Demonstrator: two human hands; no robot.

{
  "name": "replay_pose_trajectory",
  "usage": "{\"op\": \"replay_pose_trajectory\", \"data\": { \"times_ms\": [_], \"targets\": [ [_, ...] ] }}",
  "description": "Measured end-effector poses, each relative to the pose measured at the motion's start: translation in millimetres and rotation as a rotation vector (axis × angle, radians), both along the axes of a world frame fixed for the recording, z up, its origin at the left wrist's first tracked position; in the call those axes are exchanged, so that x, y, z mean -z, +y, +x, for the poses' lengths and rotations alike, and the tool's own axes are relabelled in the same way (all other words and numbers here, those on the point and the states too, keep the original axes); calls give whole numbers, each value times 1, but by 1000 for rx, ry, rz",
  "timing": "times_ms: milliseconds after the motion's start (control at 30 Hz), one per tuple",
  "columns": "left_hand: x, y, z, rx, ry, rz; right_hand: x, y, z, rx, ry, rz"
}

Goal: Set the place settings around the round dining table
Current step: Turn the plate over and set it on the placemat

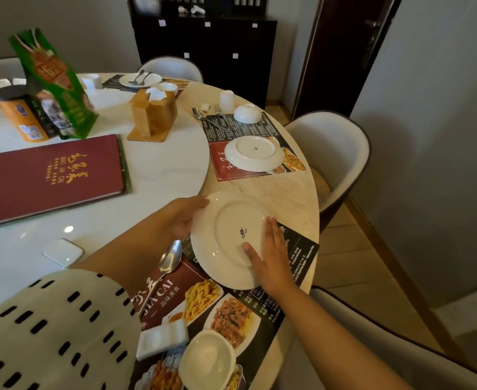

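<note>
At the round table's (pixel 273 190) edge, two hands steady an upturned white plate (pixel 226 237).
Left hand (pixel 179 218) grips its rim; right hand (pixel 271 251) lies open-fingered across its stamped base.

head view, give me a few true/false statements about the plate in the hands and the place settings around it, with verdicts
1. The plate between the hands is upside down, its maker's mark showing. True.
2. Only the right hand touches that plate. False: the left hand grips its far-left rim while the right lies flat on its base.
3. The spoon lies on the placemat left of the held plate. True.
4. The next setting's plate sits face up with food on it. False: it is upside down and bare.
5. The wooden holder stands on the floor. False: it stands on the table's centre turntable.
</note>
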State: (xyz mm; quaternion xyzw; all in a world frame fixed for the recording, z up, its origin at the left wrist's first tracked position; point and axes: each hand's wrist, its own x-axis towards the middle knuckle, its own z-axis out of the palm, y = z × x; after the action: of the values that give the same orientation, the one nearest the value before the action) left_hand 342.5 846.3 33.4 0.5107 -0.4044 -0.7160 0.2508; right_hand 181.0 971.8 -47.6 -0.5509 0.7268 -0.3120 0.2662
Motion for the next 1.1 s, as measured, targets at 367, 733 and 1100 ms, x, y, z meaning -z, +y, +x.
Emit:
{"op": "replay_pose_trajectory", "data": {
  "times_ms": [367,733,1100],
  "targets": [
    [-58,51,-10,364,158,-266,-119,-22,-14,343,-907,144],
    [-48,139,-30,627,-152,-639,-121,36,-20,561,-1194,127],
    [0,114,-3,-30,-132,65,-56,61,-2,608,-1024,-25]
  ]
}}
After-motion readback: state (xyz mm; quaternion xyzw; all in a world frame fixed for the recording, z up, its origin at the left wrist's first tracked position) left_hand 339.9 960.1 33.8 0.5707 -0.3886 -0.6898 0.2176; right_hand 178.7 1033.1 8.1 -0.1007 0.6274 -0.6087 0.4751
